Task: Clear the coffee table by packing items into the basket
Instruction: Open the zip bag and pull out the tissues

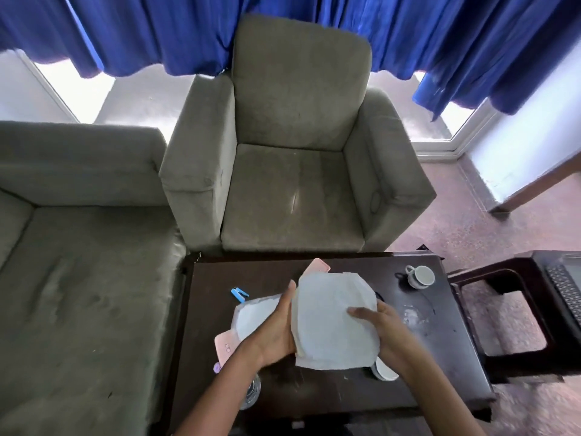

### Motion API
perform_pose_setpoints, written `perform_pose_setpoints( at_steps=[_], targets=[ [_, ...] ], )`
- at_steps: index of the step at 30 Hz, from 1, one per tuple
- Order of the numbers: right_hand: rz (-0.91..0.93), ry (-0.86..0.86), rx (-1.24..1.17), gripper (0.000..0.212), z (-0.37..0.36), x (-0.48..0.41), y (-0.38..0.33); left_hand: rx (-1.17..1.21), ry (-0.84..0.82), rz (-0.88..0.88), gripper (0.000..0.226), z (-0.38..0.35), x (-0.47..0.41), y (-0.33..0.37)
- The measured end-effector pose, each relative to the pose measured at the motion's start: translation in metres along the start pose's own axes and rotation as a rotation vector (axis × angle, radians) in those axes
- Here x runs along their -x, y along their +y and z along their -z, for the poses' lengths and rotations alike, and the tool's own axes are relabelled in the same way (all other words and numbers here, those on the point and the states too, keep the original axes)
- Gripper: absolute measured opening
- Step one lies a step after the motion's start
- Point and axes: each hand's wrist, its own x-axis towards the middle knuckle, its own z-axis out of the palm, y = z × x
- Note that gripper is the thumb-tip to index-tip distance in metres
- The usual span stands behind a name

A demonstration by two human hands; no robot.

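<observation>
Both hands hold a white, roughly round paper sheet (333, 322) lifted above the dark coffee table (440, 350). My left hand (276, 328) lies against the sheet's left edge with its fingers straight. My right hand (382, 325) grips the right edge, thumb on top. A second white sheet (251, 316) lies on the table to the left, over a pink flat item (224, 344). Another pink item (318, 266) pokes out behind the held sheet. On the table are also a blue stapler (239, 294) and a white cup (419, 276). No basket is in view.
A glass (251, 388) stands near the table's front left, a white dish (385, 369) is partly hidden under my right wrist, and a small purple thing (217, 368) lies at the left edge. A grey armchair (292, 184) stands behind the table, a sofa (78, 278) on the left and a dark stool (509, 303) on the right.
</observation>
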Motion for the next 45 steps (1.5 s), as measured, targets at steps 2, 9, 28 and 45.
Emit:
perform_pose_setpoints(
  at_steps=[2, 9, 28, 45],
  targets=[
    [0.013, -0.048, -0.015, 0.036, 0.003, 0.005, -0.003, -0.066, 0.038, -0.111, 0.03, -0.008, 0.009, -0.001],
    [0.093, -0.118, 0.095, 0.037, 0.017, 0.016, -0.005, -0.165, 0.188, -0.272, 0.051, -0.019, 0.009, -0.01],
    [0.425, -0.124, 0.074, 0.052, 0.042, 0.003, -0.011, -0.605, 0.113, -0.376, 0.058, -0.032, 0.031, 0.02],
    [0.523, 0.116, 0.308, 0.03, 0.044, -0.003, -0.019, -0.543, 0.348, -0.517, 0.026, -0.042, 0.014, 0.018]
  ],
)
